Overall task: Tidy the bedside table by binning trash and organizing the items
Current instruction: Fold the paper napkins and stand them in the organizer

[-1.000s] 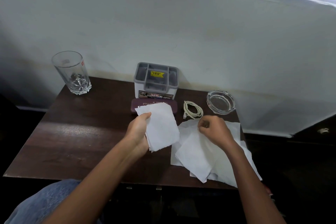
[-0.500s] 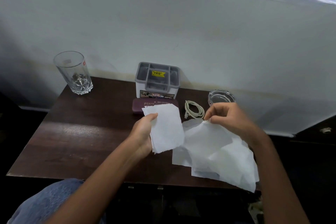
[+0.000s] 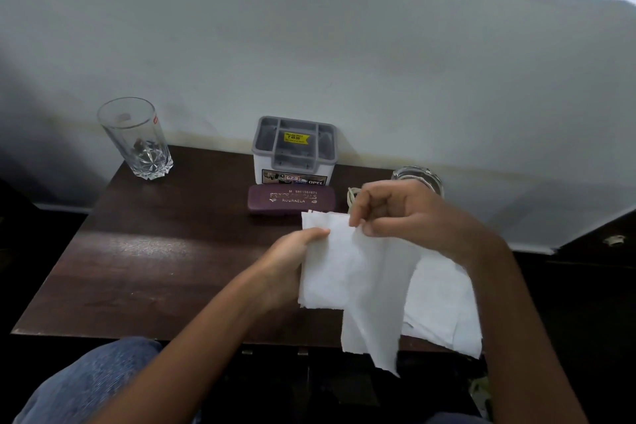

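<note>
My left hand point(image 3: 289, 268) grips a small stack of white tissues point(image 3: 327, 272) by its left edge above the dark wooden bedside table point(image 3: 144, 258). My right hand point(image 3: 406, 213) pinches the top corner of another tissue point(image 3: 375, 313), which hangs down over the stack's right side. More loose tissues point(image 3: 444, 306) lie on the table's front right corner under my right forearm.
A clear drinking glass point(image 3: 137, 138) stands at the back left. A grey compartment organizer point(image 3: 294, 150) sits against the wall with a maroon spectacle case point(image 3: 290, 200) in front of it. A white cable point(image 3: 351, 194) and a glass ashtray point(image 3: 418, 177) are partly hidden behind my right hand.
My right hand lifted one tissue off the loose pile and carried it left to the stack in my left hand. The left hand stayed nearly in place.
</note>
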`<state>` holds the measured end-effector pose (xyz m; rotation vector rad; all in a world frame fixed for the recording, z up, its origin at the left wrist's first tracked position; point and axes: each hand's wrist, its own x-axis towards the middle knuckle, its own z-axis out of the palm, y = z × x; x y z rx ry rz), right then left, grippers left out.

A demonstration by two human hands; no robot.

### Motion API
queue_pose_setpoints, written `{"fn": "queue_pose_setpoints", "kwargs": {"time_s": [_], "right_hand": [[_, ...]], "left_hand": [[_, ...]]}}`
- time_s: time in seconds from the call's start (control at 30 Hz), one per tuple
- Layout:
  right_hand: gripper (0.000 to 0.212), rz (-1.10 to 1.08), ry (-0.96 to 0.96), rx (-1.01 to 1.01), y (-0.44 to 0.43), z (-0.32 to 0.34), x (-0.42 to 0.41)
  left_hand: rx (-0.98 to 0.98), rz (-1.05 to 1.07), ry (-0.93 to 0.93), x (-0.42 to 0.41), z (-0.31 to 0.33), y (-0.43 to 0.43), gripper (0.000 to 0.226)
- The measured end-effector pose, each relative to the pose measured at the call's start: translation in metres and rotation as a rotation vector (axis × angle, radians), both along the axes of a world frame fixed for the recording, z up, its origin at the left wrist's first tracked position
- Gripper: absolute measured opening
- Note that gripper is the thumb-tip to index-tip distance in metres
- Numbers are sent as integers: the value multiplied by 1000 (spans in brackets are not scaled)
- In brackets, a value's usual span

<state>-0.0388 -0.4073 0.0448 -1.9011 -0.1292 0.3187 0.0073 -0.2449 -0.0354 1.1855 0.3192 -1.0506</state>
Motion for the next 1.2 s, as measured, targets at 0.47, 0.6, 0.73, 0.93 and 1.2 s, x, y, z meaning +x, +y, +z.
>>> {"fn": "queue_pose_setpoints", "kwargs": {"time_s": [0.47,0.6,0.73,0.93,1.2], "right_hand": [[16,-199,-104,-171,17,-27,15],[31,-214,-82,-167,14,-25,15],[50,-218,-41,-94,5,-22,12],[49,-326,-87,-93,2,-22,13],[37,-413,-147,-129,1,-23,13]], "left_hand": [[-155,-226,32,-9,4,1,29],[-214,-197,88,-9,6,1,40],[-242,-164,123,-8,6,2,39],[-303,-103,171,-8,6,-1,29],[-318,-68,142,-8,11,0,36]]}}
